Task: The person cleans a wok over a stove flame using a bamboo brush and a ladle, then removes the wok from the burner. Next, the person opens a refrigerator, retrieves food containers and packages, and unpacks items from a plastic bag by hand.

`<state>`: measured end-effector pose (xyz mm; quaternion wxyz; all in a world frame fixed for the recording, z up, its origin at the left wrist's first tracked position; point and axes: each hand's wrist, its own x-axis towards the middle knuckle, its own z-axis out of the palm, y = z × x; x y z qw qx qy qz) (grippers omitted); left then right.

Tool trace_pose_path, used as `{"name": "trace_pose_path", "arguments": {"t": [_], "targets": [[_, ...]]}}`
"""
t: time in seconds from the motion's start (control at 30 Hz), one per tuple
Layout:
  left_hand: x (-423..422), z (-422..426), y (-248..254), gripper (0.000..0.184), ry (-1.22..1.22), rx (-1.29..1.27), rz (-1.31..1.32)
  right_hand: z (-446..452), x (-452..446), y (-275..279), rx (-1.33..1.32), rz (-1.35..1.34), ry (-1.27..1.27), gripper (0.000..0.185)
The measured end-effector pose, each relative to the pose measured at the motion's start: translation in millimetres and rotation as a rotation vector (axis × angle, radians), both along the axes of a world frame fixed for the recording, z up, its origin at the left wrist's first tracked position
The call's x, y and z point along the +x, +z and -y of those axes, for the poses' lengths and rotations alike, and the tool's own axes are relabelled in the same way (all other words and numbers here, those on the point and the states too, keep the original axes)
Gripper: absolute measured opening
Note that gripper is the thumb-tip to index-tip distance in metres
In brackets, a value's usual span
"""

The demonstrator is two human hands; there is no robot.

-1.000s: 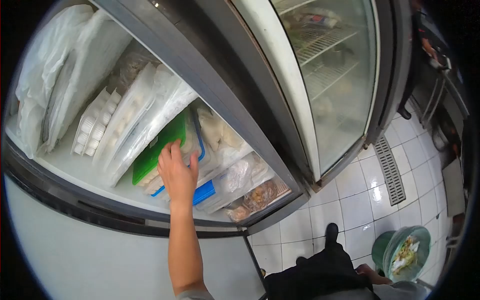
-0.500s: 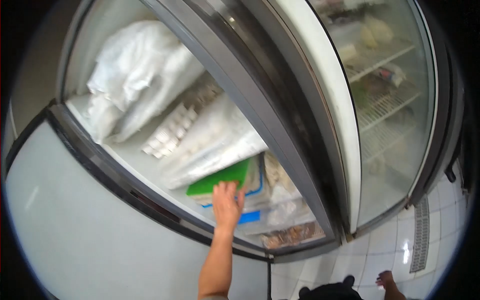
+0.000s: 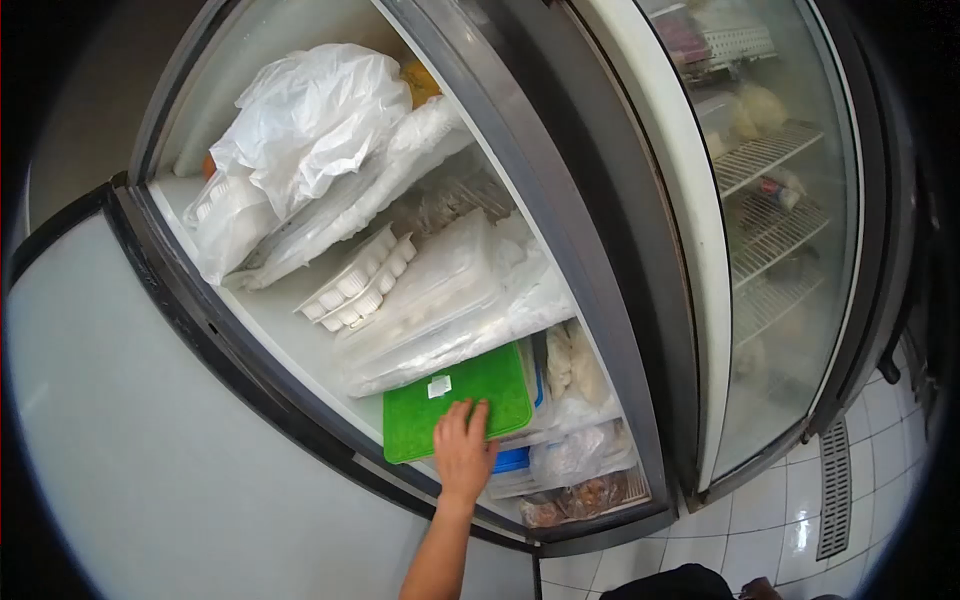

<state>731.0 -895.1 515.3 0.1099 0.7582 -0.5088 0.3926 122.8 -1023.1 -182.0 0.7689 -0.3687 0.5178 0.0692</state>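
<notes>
In the head view, a green-lidded container [image 3: 500, 375] is seen inside the open cabinet [image 3: 595, 270], between white wrapped packs [image 3: 440, 320] and a blue-edged container [image 3: 511, 460]. The left hand's [image 3: 463, 462] bent fingers are laid over its lid; whether it is gripped cannot be told. The right hand [image 3: 758, 590] is partly cut off, its state unclear.

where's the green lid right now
In the head view, the green lid lies below centre, slightly left, in the open chest, beside the white wrapped pack, left hand over its lower right edge.
</notes>
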Motion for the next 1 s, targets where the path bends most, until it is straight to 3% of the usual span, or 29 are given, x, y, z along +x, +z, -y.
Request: {"name": "trace_pose_path", "arguments": {"t": [0.1,0.17,0.23,0.3,0.33,0.37,0.4,0.43,0.47,0.5,0.53,0.6,0.63,0.7,0.77,0.87,1.0], "targets": [[20,-16,-11,0.067,0.033,0.001,0.032,3,8,-13,-0.075,-0.058,0.189,0.027],[17,-19,4,0.069,-0.018,0.02,-0.017,9,12,-47,-0.405,-0.015,0.721,0.029],[-2,-25,24,0.068,-0.067,0.038,-0.064,14,28,6,0.138,-0.054,-0.108,0.028],[-23,-35,35,0.064,-0.116,0.03,-0.124,2,53,-1,-0.011,-0.163,-0.017,0.023],[-33,-40,42,0.063,-0.124,0.005,-0.107,2,48,-11,-0.286,-0.055,0.407,0.025],[-42,-46,47,0.062,-0.13,-0.01,-0.102,2,39,-36,-0.831,-0.062,0.974,0.028],[-51,-53,51,0.06,-0.096,-0.049,-0.18,3,30,-64,-1.304,-0.063,1.215,0.031],[-58,-60,55,0.058,-0.059,-0.082,-0.263,-12,48,-22,-1.247,-0.145,1.251,0.023],[-59,-67,59,0.056,-0.076,-0.083,-0.259,-20,56,-2,-0.796,-0.113,0.956,0.022],[-60,-73,64,0.054,-0.088,-0.084,-0.257,-29,63,19,-0.206,-0.014,0.228,0.022],[-65,-81,66,0.053,0.012,-0.065,-0.266,-39,69,38,0.054,-0.072,-0.246,0.021],[-75,-93,70,0.052,0.154,-0.035,-0.264,-47,80,58,0.048,-0.189,-0.161,0.018],[-81,-99,72,0.051,0.204,-0.024,-0.264,-57,72,58,-0.047,0.078,-0.071,0.021],[-85,-104,70,0.049,0.258,-0.038,-0.239,-54,82,74,0.07,-0.308,-0.091,0.023],[-92,-114,67,0.047,0.303,-0.042,-0.211,-50,64,62,0.15,-0.215,-0.139,0.023],[-90,-107,60,0.044,0.252,-0.019,-0.18,-49,48,48,0.105,-0.161,-0.149,0.023],[-54,-73,40,0.054,0.058,0.009,-0.22,-22,62,75,0.039,-0.253,-0.077,0.021]]}}
